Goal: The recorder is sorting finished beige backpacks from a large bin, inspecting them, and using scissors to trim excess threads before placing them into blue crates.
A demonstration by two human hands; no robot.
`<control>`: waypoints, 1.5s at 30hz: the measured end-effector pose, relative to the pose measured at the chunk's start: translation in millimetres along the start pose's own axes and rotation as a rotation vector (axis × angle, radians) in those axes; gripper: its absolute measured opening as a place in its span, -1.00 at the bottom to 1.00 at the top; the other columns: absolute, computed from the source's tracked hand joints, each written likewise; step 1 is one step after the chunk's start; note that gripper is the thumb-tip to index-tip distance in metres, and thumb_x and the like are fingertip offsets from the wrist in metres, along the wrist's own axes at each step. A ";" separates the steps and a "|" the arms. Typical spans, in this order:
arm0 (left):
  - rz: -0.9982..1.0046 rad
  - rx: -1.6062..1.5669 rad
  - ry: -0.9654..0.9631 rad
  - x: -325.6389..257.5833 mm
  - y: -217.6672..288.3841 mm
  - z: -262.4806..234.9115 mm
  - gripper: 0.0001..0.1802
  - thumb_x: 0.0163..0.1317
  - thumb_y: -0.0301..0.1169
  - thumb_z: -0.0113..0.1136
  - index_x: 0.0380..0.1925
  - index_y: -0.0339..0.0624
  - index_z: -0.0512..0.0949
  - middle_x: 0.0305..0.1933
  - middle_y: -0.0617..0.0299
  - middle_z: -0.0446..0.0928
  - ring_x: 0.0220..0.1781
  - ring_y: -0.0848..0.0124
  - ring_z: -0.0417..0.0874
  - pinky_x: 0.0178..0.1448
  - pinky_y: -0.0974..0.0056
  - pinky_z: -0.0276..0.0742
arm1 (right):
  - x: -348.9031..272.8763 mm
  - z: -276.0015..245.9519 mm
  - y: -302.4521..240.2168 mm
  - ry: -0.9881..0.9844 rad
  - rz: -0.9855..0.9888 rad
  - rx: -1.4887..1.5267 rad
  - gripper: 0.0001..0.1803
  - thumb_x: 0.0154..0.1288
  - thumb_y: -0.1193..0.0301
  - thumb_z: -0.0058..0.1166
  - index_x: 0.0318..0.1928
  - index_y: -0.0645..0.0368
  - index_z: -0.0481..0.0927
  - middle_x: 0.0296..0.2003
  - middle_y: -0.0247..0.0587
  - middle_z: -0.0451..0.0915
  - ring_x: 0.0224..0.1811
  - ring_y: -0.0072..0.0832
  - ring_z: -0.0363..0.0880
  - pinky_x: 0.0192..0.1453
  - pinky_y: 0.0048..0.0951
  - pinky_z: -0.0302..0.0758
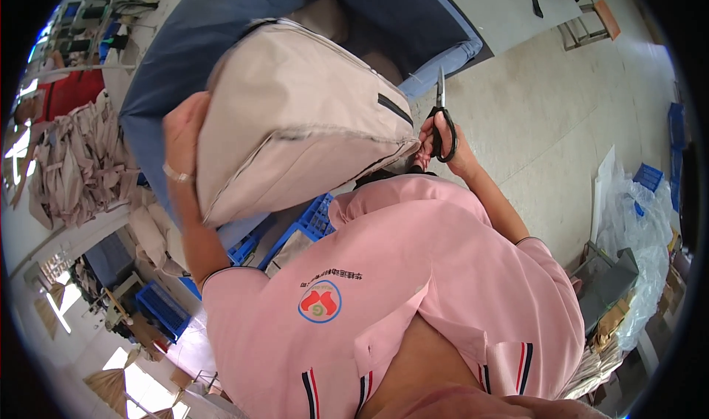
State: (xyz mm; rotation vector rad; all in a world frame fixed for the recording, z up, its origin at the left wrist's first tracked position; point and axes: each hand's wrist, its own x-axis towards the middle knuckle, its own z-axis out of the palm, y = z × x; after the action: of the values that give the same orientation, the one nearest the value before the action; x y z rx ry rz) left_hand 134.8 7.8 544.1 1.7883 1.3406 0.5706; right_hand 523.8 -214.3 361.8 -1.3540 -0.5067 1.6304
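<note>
A large beige backpack-like bag (295,86) with zippers and a short black strip near its right end fills the space before me, tilted over a blue fabric-lined bin. My left hand (186,120) grips its left side, the fingertips partly hidden behind the fabric. In my right hand (459,151) is a pair of scissors (440,111) with black handles, the blades pointing away from me. The fingers of that hand are also close to the bag's right corner; whether they pinch it, I cannot tell.
The blue bin (166,72) holds more beige pieces, partly hidden. A grey table (509,20) stands beyond it at the right. Blue crates (319,216) lie below the bag. Beige fabric pieces (85,160) hang at the left, and clear plastic (639,227) is heaped at the far right.
</note>
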 end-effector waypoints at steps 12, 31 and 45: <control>0.637 0.394 0.115 -92.1 29.7 217.4 -0.87 0.08 -0.42 0.29 -0.37 -0.19 0.60 -0.34 0.22 0.59 -0.31 0.25 0.58 -0.24 0.18 0.48 | 3.8 -38.9 -23.0 0.262 -0.208 0.013 -0.36 0.36 -0.17 -0.06 -0.25 0.27 0.51 -0.43 -0.23 0.55 -0.55 -0.62 0.46 -0.43 -0.54 0.47; -0.398 -0.487 0.387 -99.2 -101.9 269.2 -0.57 0.14 -0.30 0.39 -0.11 -0.41 0.53 -0.18 0.18 0.61 -0.18 0.49 0.53 -0.04 0.37 0.47 | 0.1 -68.2 21.6 0.357 -0.131 -0.503 -0.59 0.19 0.16 0.28 -0.28 0.26 0.47 -0.45 -0.30 0.52 -0.47 -0.55 0.44 -0.42 -0.47 0.34; -0.361 -0.677 0.328 -102.0 -124.0 273.9 -0.69 0.23 -0.46 0.28 -0.05 -0.32 0.53 -0.11 0.27 0.59 -0.15 0.54 0.52 -0.01 0.41 0.44 | -4.8 -48.4 14.2 0.460 -0.111 -1.250 -0.16 0.11 -0.33 0.07 -0.22 0.37 0.49 -0.32 0.18 0.62 -0.26 -0.01 0.65 -0.18 -0.12 0.55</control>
State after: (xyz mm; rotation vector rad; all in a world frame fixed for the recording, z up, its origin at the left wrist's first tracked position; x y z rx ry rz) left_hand 236.0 -166.1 298.5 0.9091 1.4157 0.9981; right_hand 562.7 -236.6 338.4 -2.4262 -1.3881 0.7584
